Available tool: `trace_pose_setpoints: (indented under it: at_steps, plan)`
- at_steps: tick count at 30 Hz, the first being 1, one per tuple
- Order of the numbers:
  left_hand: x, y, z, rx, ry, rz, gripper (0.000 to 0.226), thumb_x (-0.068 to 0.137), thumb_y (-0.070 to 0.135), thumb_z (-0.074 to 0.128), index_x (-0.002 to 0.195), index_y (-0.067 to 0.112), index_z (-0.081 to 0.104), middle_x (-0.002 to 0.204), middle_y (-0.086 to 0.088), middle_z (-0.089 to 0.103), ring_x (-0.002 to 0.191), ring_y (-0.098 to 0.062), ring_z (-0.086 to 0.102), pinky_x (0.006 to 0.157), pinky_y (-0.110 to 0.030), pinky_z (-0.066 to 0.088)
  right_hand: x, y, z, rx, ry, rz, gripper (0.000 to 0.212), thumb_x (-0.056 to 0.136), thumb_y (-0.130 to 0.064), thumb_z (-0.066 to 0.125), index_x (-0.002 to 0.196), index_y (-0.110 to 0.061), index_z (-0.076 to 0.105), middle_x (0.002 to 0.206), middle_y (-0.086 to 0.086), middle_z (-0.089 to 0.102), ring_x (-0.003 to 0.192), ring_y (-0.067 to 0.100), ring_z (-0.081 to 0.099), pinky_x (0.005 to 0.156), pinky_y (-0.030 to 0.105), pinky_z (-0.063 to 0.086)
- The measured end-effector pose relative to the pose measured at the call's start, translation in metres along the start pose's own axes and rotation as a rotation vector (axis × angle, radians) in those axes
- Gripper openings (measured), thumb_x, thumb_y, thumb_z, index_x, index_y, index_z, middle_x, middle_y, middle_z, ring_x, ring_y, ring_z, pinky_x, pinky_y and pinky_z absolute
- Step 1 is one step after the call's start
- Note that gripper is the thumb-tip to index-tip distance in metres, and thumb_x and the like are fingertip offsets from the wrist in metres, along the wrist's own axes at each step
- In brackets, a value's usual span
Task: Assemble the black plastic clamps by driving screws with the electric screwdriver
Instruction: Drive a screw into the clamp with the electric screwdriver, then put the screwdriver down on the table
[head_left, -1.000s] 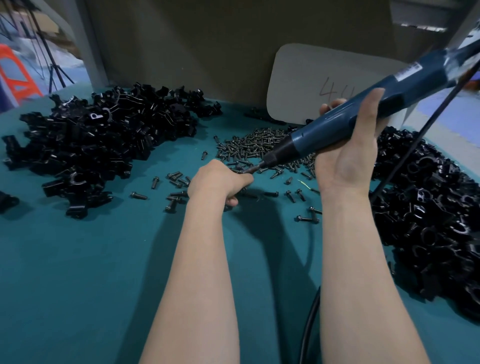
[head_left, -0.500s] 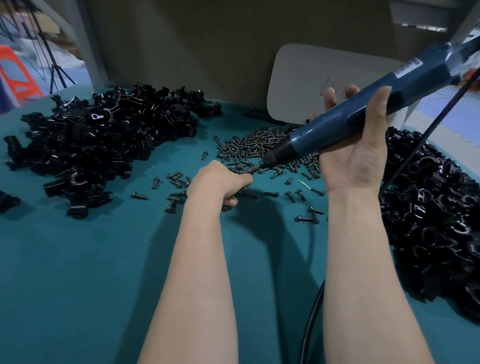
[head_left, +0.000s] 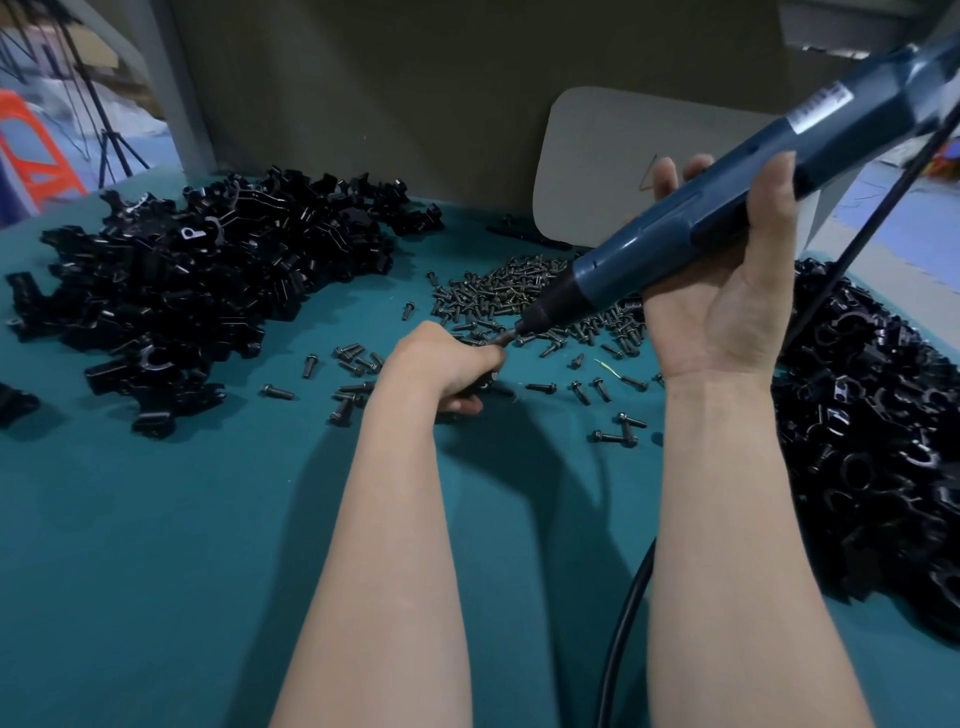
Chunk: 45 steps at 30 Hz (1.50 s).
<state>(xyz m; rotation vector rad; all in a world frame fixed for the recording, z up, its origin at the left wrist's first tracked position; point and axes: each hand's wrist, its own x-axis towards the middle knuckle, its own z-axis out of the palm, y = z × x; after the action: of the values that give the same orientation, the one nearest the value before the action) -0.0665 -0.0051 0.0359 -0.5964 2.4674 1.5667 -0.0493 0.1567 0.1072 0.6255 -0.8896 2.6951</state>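
My left hand (head_left: 447, 364) grips one black plastic clamp (head_left: 480, 387); my right hand (head_left: 722, 291) grips the blue electric screwdriver (head_left: 727, 208), bit on it. Much remains, I judge (loose dark screws (head_left: 519, 291) abound).

The teal-covered table (head_left: 156, 545) carries one heap of black clamps (head_left: 208, 280) at the left, a second heap (head_left: 872, 457) at the right, a pile of screws (head_left: 509, 291) between them, and a black cable (head_left: 621, 634) in front.
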Motion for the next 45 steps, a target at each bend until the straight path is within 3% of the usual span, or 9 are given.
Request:
trace_pose_setpoints:
  at_steps: [4, 13, 20, 24, 27, 33, 39, 43, 45]
  plan:
    - [-0.001, -0.001, 0.000, 0.004, -0.011, -0.001, 0.027, 0.079, 0.027, 0.070, 0.082, 0.005, 0.056, 0.064, -0.012, 0.069, 0.060, -0.026, 0.069, 0.067, -0.029, 0.056, 0.002, -0.002, 0.003, 0.029, -0.038, 0.015, 0.133, 0.039, -0.028, 0.095, 0.150, -0.006, 0.024, 0.116, 0.012, 0.040, 0.114, 0.032, 0.044, 0.116, 0.053, 0.024]
    - [0.003, -0.002, 0.000, 0.007, 0.007, 0.015, 0.028, 0.078, 0.030, 0.069, 0.084, 0.006, 0.056, 0.062, -0.011, 0.070, 0.057, -0.023, 0.069, 0.069, -0.030, 0.057, 0.004, -0.003, 0.005, 0.001, -0.049, 0.058, 0.131, 0.041, -0.027, 0.094, 0.150, -0.006, 0.024, 0.105, 0.007, 0.051, 0.113, 0.031, 0.051, 0.115, 0.050, 0.026]
    - [0.004, -0.006, 0.001, -0.010, 0.091, 0.024, 0.026, 0.071, 0.029, 0.066, 0.073, 0.010, 0.050, 0.040, -0.006, 0.055, 0.037, -0.018, 0.049, 0.064, -0.027, 0.045, 0.000, 0.006, 0.008, -0.215, 0.107, -0.065, 0.084, 0.065, -0.046, 0.059, 0.139, -0.013, 0.038, 0.097, 0.002, 0.058, 0.095, 0.018, 0.062, 0.087, 0.029, 0.052]
    - [0.005, -0.007, -0.002, -0.057, 0.228, 0.044, 0.030, 0.074, 0.035, 0.067, 0.084, 0.007, 0.064, 0.051, -0.003, 0.066, 0.051, -0.018, 0.066, 0.077, -0.031, 0.058, 0.001, 0.011, 0.007, -0.209, 0.178, -0.088, 0.090, 0.064, -0.046, 0.060, 0.141, -0.008, 0.034, 0.097, 0.004, 0.055, 0.092, 0.018, 0.061, 0.092, 0.033, 0.051]
    - [0.003, -0.005, 0.002, -0.040, 0.284, 0.057, 0.024, 0.076, 0.035, 0.065, 0.080, 0.012, 0.061, 0.044, 0.002, 0.060, 0.048, -0.015, 0.061, 0.062, -0.024, 0.052, 0.001, 0.009, 0.007, -0.181, 0.169, -0.052, 0.087, 0.063, -0.043, 0.062, 0.139, -0.011, 0.036, 0.099, 0.004, 0.056, 0.098, 0.019, 0.061, 0.090, 0.030, 0.051]
    - [0.006, -0.010, 0.003, -0.264, 0.318, 0.076, 0.024, 0.080, 0.022, 0.075, 0.071, 0.006, 0.058, 0.063, -0.003, 0.060, 0.072, -0.030, 0.073, 0.078, -0.047, 0.059, 0.000, -0.002, -0.008, -0.353, -0.050, 0.174, 0.029, 0.090, -0.010, 0.057, 0.115, -0.020, 0.047, 0.117, 0.009, 0.058, 0.123, 0.030, 0.051, 0.108, 0.046, 0.040]
    - [0.005, -0.010, -0.001, -0.315, 0.329, 0.075, 0.019, 0.080, 0.022, 0.073, 0.075, 0.012, 0.059, 0.047, 0.002, 0.065, 0.072, -0.029, 0.073, 0.080, -0.046, 0.059, 0.002, -0.005, 0.002, -0.552, -0.058, 0.087, 0.055, 0.066, -0.029, 0.071, 0.114, -0.015, 0.048, 0.117, 0.016, 0.059, 0.117, 0.032, 0.058, 0.101, 0.047, 0.047]
    - [0.004, -0.006, 0.007, -0.184, 0.457, 0.123, 0.006, 0.083, 0.013, 0.065, 0.077, 0.010, 0.065, 0.073, -0.004, 0.069, 0.066, -0.020, 0.066, 0.064, -0.031, 0.054, 0.005, 0.008, -0.007, -0.637, 0.075, 0.028, 0.052, 0.081, -0.028, 0.072, 0.122, -0.015, 0.044, 0.120, 0.008, 0.060, 0.118, 0.027, 0.057, 0.106, 0.045, 0.042]
    - [0.001, -0.005, 0.014, -0.134, 0.425, 0.136, 0.005, 0.087, 0.013, 0.061, 0.083, 0.013, 0.061, 0.087, -0.007, 0.071, 0.080, -0.023, 0.069, 0.075, -0.035, 0.055, 0.008, 0.015, -0.011, -0.657, 0.134, 0.009, 0.045, 0.085, -0.028, 0.070, 0.121, -0.019, 0.045, 0.120, 0.005, 0.060, 0.116, 0.024, 0.059, 0.106, 0.044, 0.042]
